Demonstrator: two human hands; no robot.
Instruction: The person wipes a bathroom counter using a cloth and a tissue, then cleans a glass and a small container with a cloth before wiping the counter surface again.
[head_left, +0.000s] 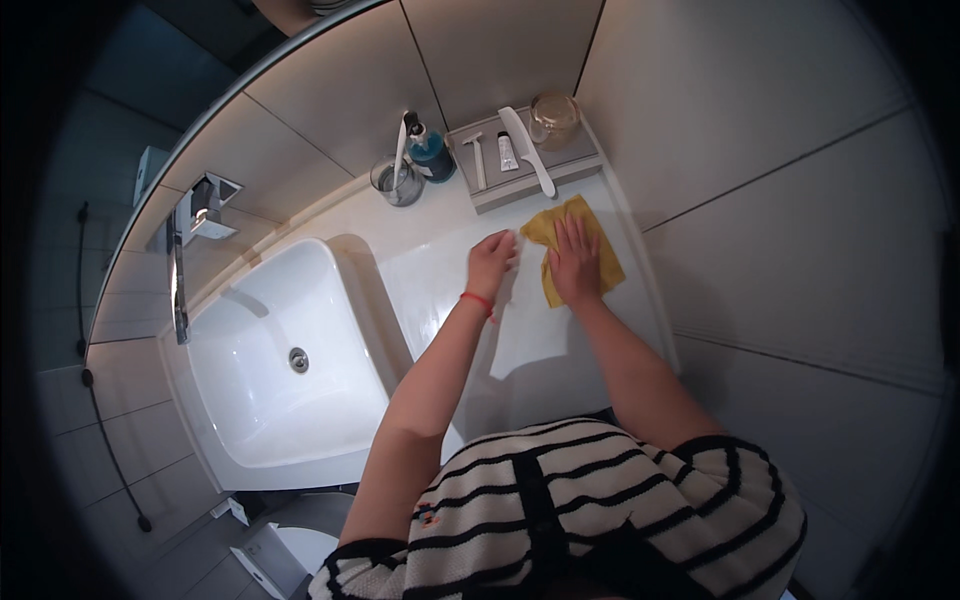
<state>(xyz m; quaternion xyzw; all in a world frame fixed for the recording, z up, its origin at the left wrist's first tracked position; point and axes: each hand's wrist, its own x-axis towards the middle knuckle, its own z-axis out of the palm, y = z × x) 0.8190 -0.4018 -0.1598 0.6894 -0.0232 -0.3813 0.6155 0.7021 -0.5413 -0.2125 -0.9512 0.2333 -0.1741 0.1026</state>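
My right hand (576, 262) lies flat, fingers apart, on a yellow cloth (609, 259) spread on the white countertop (525, 337). Just left of the cloth is my left hand (491, 261), its fingers loosely curled and slightly blurred, with a red string bracelet (477, 300) at the wrist; whether it holds anything is hidden. Beyond the cloth, a grey box-like tray (495, 196) bears a white razor (479, 161), a small white tube (508, 152), a white comb (529, 150) and an amber glass jar (555, 120). The comb's handle sticks out over the tray's front edge.
Left of the tray stand a blue pump bottle (431, 156) and a glass tumbler (397, 182) holding a white toothbrush (400, 150). A white washbasin (277, 405) with a wall-mounted faucet (178, 285) is at the left. Tiled walls and a mirror (150, 127) border the counter.
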